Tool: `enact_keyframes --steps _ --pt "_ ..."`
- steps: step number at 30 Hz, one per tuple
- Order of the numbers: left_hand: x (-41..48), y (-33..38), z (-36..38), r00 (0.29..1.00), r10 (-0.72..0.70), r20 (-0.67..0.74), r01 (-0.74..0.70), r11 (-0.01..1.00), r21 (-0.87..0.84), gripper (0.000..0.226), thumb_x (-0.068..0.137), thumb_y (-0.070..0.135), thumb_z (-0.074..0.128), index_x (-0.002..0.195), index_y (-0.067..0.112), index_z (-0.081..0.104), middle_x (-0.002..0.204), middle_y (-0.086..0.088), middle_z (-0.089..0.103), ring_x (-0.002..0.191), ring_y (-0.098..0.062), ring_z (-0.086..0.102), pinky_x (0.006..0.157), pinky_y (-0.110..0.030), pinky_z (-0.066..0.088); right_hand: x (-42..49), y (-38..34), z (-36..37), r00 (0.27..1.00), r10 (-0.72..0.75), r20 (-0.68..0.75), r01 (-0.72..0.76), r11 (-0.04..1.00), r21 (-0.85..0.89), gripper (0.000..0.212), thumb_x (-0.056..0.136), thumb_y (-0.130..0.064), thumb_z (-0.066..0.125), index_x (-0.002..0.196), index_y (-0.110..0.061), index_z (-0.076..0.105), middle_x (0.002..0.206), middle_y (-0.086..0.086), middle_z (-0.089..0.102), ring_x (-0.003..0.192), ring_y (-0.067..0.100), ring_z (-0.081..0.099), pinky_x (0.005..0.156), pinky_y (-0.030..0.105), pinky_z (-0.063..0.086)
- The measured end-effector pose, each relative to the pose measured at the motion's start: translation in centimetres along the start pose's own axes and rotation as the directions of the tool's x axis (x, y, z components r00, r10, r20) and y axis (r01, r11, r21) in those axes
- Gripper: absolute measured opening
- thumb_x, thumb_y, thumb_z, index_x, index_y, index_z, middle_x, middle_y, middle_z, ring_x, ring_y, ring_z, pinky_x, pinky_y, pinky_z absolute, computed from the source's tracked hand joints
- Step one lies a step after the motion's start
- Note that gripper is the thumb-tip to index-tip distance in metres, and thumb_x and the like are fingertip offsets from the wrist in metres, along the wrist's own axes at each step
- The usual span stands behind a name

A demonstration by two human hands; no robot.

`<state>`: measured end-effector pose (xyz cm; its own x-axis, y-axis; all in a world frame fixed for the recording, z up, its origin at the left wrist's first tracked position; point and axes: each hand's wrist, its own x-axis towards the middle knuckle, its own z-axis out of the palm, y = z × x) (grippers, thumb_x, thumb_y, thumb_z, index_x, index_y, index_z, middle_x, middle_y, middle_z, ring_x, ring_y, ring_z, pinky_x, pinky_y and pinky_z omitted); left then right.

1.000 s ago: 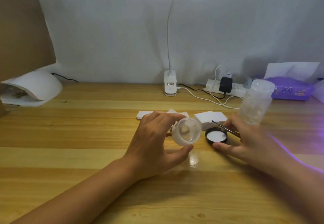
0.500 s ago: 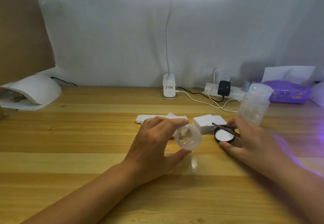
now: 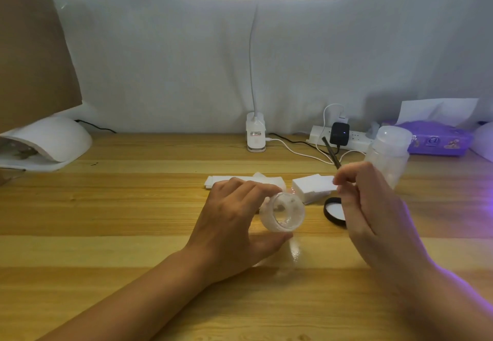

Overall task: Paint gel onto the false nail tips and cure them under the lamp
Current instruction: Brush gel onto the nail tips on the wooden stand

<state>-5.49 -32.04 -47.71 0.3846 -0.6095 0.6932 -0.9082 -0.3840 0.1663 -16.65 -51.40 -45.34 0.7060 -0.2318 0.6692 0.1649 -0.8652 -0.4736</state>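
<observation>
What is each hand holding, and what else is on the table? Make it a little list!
left hand: holds a small clear jar, tipped with its mouth towards the camera
right hand: pinches a thin dark stick
lid: black, lying on the table right of the jar
curing lamp: white, far left
further back: clear bottle, white pads, tissue pack

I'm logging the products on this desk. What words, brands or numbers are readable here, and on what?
Nothing here reads clearly.
Sticker on the lamp base: red and white print, too blurred to read.
Purple tissue pack: logo and pictures, too small to read.
Jar in the left hand, black lid, thin tool in the right hand: no print visible.
</observation>
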Motion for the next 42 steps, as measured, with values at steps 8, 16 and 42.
enact_keyframes --steps 8,16,42 --pt "-0.1 -0.2 0.2 1.0 0.015 -0.014 -0.015 0.999 0.038 0.054 0.075 0.057 0.067 0.118 0.024 0.06 0.117 0.007 0.062 0.108 -0.018 0.056 0.092 -0.035 0.041 0.3 -1.1 -0.1 0.99 0.018 -0.138 0.012 0.977 0.213 0.035 0.09 -0.009 0.061 0.112 -0.035 0.053 0.101 -0.019 0.067 0.095 0.006 0.063 0.071 0.015 0.052" --pt "-0.1 -0.2 0.2 1.0 0.012 0.001 -0.012 0.999 0.044 0.056 0.077 0.058 0.065 0.121 0.024 0.056 0.119 0.006 0.062 0.108 -0.018 0.056 0.093 -0.035 0.042 -0.7 -3.0 0.2 0.983 -0.123 -0.137 0.164 0.926 0.34 0.009 0.095 -0.035 0.052 0.097 -0.028 0.047 0.071 -0.008 0.063 0.061 0.011 0.066 0.053 0.019 0.049" --pt "0.0 -0.1 0.1 0.999 0.042 0.02 -0.043 0.998 0.051 0.052 0.08 0.049 0.062 0.124 0.021 0.058 0.124 0.006 0.06 0.113 -0.016 0.053 0.094 -0.031 0.041 -1.1 -3.0 0.9 0.966 -0.173 0.194 0.149 0.98 0.13 0.009 0.087 -0.033 0.051 0.092 -0.026 0.053 0.073 -0.034 0.051 0.056 -0.001 0.05 0.051 0.003 0.03"
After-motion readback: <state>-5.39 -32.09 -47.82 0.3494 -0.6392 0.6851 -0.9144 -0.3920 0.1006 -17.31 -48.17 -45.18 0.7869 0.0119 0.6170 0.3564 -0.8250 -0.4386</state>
